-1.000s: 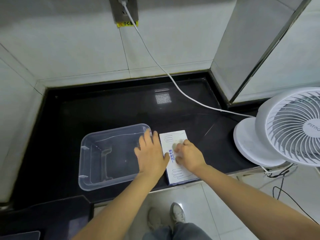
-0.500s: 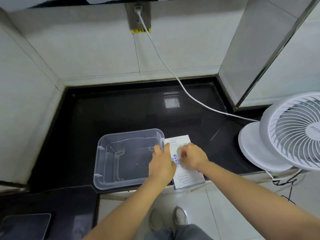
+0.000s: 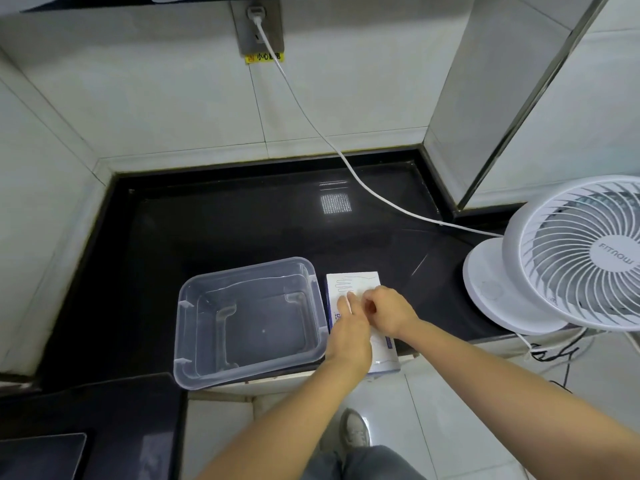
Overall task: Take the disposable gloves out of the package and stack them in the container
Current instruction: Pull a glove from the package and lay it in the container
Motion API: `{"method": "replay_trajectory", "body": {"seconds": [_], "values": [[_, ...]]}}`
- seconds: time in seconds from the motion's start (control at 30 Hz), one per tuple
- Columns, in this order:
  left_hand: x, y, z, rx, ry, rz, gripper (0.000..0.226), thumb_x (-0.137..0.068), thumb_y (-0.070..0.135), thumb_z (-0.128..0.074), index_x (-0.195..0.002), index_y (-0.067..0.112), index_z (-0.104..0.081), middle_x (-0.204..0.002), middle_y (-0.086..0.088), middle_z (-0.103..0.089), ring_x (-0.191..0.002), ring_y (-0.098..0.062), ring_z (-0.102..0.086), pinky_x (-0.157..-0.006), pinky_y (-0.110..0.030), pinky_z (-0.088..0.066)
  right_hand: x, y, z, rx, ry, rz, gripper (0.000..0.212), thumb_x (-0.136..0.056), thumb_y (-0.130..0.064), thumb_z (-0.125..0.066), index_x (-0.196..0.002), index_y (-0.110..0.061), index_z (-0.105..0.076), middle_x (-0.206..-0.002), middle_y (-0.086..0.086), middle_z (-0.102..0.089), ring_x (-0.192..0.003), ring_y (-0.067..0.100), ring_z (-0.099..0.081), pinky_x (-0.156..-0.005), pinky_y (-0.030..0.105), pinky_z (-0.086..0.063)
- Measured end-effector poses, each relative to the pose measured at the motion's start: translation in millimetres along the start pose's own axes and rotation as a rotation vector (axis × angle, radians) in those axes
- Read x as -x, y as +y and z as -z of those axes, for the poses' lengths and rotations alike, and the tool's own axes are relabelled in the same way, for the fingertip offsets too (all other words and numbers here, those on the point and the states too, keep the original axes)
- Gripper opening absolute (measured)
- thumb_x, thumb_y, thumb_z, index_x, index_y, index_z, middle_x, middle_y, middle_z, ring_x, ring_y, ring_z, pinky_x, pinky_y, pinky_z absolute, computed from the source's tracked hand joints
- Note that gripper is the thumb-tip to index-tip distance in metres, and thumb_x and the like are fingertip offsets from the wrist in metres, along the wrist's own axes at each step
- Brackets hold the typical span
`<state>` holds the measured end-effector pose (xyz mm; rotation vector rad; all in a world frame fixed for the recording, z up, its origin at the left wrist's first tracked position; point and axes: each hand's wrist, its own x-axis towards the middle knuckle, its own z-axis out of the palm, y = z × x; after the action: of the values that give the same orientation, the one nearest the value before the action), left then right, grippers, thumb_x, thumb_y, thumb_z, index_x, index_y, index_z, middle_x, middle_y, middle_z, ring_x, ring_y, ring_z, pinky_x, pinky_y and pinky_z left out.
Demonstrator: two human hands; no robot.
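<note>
Right at the near edge you can see a grey shoe [image 3: 353,429] on the pale floor tiles [image 3: 436,393], with both bare arms reaching away over it. Both hands are on the glove package [image 3: 353,282], a white box with blue print and a glove outline, lying flat at the near edge of the black countertop [image 3: 242,220]. The left hand [image 3: 348,336] is laid over the box's left side with the fingers out fairly straight, pressing down on it. The right hand [image 3: 388,311] is curled up, fingertips down on the box top. Honestly can't tell if it's pinching a glove or just the cardboard.

The clear plastic container [image 3: 247,269] sits just left of the package, on the same counter. Farther off to the right there's a white desk fan [image 3: 568,258]. A white cable [image 3: 381,199] runs from it across the counter and up the tiled wall to a socket [image 3: 258,26], which has a yellow warning label [image 3: 265,57] under it.
</note>
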<state>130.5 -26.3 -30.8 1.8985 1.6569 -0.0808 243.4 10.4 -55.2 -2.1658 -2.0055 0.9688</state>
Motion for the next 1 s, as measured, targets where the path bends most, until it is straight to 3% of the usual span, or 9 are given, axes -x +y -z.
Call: {"method": "replay_trajectory", "body": {"seconds": [0.17, 0.3, 0.4, 0.57, 0.73, 0.8, 0.9, 1.0], "values": [[-1.6, -5.7, -11.1, 0.17, 0.025, 0.071, 0.078, -0.092, 0.012, -0.064, -0.15, 0.011, -0.012, -0.152, -0.003, -0.015, -0.104, -0.023, -0.062, -0.088, -0.027, -0.047, -0.6, 8.2, -10.3, -0.187, 0.007, -0.055, 0.008, -0.086, -0.012, -0.065, -0.081, -0.011, -0.071, -0.084, -0.003, -0.068, -0.08, 0.017, -0.065, -0.078, 0.034, -0.057], [-1.5, -11.7, -10.1, 0.293, 0.033, 0.097, 0.077, -0.092, 0.016, -0.065, -0.15, 0.01, -0.015, -0.155, 0.002, -0.008, -0.115, -0.02, -0.057, -0.096, -0.025, -0.043, -0.5, 9.4, -5.6, -0.519, 0.0, -0.05, 0.018, -0.085, -0.009, -0.069, -0.071, -0.02, -0.065, -0.079, -0.005, -0.063, -0.076, 0.009, -0.06, -0.071, 0.022, -0.048], [-0.9, -13.4, -12.2, 0.341, 0.041, 0.091, 0.08, -0.093, 0.019, -0.065, -0.152, 0.008, -0.013, -0.158, 0.003, -0.003, -0.123, -0.017, -0.052, -0.103, -0.023, -0.038, 3.9, 12.5, -4.9, -0.684, 0.027, -0.045, 0.018, -0.085, -0.006, -0.069, -0.076, -0.02, -0.063, -0.081, -0.004, -0.063, -0.079, 0.011, -0.059, -0.074, 0.023, -0.048], [-1.5, -15.8, -17.3, 0.297, 0.04, 0.095, 0.081, -0.093, 0.023, -0.064, -0.154, 0.01, -0.011, -0.16, 0.004, 0.003, -0.124, -0.017, -0.052, -0.103, -0.025, -0.038, -1.0, 8.4, -8.8, -0.374, 0.069, -0.062, 0.01, -0.085, -0.017, -0.072, -0.08, -0.009, -0.069, -0.082, -0.001, -0.068, -0.081, 0.02, -0.066, -0.079, 0.033, -0.057], [-2.2, -15.8, -15.3, 0.313, 0.034, 0.082, 0.082, -0.093, 0.023, -0.064, -0.154, 0.011, -0.011, -0.159, 0.002, 0.0, -0.123, -0.017, -0.053, -0.104, -0.024, -0.039, 4.2, 0.2, -7.5, -0.561, 0.193, 0.011, 0.014, -0.087, -0.014, -0.071, -0.075, -0.019, -0.065, -0.074, -0.008, -0.063, -0.071, 0.011, -0.059, -0.069, 0.019, -0.051], [-2.9, -16.0, -16.3, 0.3, 0.03, 0.09, 0.082, -0.093, 0.024, -0.063, -0.154, 0.012, -0.01, -0.16, 0.002, 0.002, -0.121, -0.017, -0.054, -0.103, -0.025, -0.04, 5.9, 1.9, -13.8, -0.559, 0.191, -0.045, 0.014, -0.088, -0.019, -0.07, -0.077, -0.019, -0.061, -0.074, -0.004, -0.06, -0.07, 0.012, -0.056, -0.07, 0.024, -0.05], [-3.9, -15.2, -17.4, 0.281, 0.02, 0.09, 0.082, -0.093, 0.024, -0.064, -0.154, 0.011, -0.011, -0.16, 0.002, 0.003, -0.117, -0.018, -0.057, -0.101, -0.024, -0.042, -0.3, 4.1, -12.4, -0.341, 0.146, -0.091, 0.034, -0.088, -0.024, -0.069, -0.062, -0.016, -0.049, -0.062, 0.0, -0.049, -0.06, 0.015, -0.045, -0.069, 0.038, -0.052], [-5.3, -13.8, -14.3, 0.3, 0.022, 0.092, 0.082, -0.093, 0.024, -0.064, -0.154, 0.011, -0.011, -0.159, 0.002, 0.0, -0.119, -0.019, -0.055, -0.101, -0.025, -0.041, -5.9, -0.8, -5.1, -0.422, 0.264, -0.007, 0.037, -0.087, -0.02, -0.071, -0.058, -0.01, -0.051, -0.059, 0.003, -0.05, -0.057, 0.014, -0.046, -0.068, 0.04, -0.054]]}}
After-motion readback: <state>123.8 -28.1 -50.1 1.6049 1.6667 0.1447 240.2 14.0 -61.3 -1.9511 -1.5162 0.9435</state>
